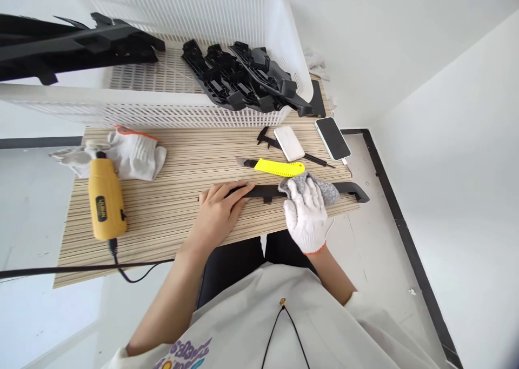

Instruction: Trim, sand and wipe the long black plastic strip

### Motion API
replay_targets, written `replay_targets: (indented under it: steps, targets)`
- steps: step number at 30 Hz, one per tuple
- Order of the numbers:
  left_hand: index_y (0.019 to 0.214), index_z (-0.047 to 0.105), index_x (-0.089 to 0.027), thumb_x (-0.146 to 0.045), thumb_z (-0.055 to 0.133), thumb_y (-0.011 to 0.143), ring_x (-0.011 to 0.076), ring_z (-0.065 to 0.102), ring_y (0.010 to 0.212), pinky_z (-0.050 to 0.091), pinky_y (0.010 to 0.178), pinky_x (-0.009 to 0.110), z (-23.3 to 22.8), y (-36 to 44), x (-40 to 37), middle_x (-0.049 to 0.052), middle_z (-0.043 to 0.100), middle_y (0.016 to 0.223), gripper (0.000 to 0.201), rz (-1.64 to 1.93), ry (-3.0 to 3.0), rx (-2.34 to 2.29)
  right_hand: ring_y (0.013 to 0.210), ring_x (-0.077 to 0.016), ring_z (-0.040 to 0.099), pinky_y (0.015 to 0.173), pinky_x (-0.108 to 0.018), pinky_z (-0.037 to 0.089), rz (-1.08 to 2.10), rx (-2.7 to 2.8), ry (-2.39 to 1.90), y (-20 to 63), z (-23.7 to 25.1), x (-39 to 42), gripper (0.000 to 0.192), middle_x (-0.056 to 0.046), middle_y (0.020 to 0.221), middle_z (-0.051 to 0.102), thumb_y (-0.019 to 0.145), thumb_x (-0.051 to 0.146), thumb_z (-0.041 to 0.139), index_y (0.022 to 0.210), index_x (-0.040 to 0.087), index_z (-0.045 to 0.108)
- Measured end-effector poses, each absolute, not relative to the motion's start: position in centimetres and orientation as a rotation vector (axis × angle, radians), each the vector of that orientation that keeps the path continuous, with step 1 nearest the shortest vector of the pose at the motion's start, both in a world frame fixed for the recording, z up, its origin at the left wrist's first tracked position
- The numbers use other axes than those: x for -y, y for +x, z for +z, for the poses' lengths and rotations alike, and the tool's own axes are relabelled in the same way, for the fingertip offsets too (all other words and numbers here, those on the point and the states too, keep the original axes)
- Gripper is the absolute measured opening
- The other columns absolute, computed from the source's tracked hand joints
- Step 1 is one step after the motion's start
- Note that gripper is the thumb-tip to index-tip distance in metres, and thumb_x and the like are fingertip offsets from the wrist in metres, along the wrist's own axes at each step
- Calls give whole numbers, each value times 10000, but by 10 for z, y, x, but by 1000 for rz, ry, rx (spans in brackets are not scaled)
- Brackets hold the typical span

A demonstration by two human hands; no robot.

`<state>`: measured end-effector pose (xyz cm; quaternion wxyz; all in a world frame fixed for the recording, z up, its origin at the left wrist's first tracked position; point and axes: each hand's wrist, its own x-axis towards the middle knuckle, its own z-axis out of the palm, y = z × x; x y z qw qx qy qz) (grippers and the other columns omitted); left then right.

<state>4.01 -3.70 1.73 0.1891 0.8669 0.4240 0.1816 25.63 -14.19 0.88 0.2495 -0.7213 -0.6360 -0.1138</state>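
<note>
Under both hands, the black strip lies pinned: left fingers flat, right fingers pressing grey cloth.

A long, narrow black plastic trim strip lies flat along the near edge of the striped wooden worktop, running left to right. Its right end curves down slightly and juts past the worktop's corner, and a small tab sticks out from its near side around the middle. A crumpled grey cloth sits on top of the strip's right half, covering a stretch of it, bunched and folded over. The strip's left part is partly covered.
</note>
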Motion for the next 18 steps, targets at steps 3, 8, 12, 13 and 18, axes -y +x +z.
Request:
replay_targets:
  steps: [3,8,12,13,18]
  targets:
    - [1328,651,-316,-350,391,1045,292,574,1167,429,911,470,19,41,37,61,680,1316,386,513,2430,-1175,1476,-329,394,1203,-579,350,-389,1629,-2057,262,8,145,490,-136,1457,578,1008,341,505,1473,192,537]
    - [1333,650,-333,-360,390,1036,306,571,1164,424,932,497,20,42,36,53,677,1330,395,528,2434,-1182,1486,-382,353,1208,-624,313,-284,1615,-2088,247,12,142,600,-190,1483,531,983,459,536,1499,154,500]
    - [1325,650,-340,-370,390,1033,306,572,1163,429,937,501,18,39,34,49,678,1328,392,542,2425,-1175,1461,-325,407,1213,-567,343,-279,1709,-2001,256,14,139,535,-126,1464,562,987,445,537,1473,220,530]
    - [1325,650,-338,-367,391,1032,308,570,1168,431,938,504,16,39,33,51,674,1334,392,543,2422,-1173,1463,-321,404,1205,-572,350,-323,1650,-2036,266,13,141,502,-110,1455,573,997,417,524,1463,232,540]
    - [1294,657,-315,-328,421,1015,328,546,1210,405,978,532,21,41,35,66,652,1348,365,524,2447,-1197,1448,-353,412,1161,-615,373,-507,1390,-2131,295,7,146,479,-163,1455,557,1016,356,475,1457,183,547]
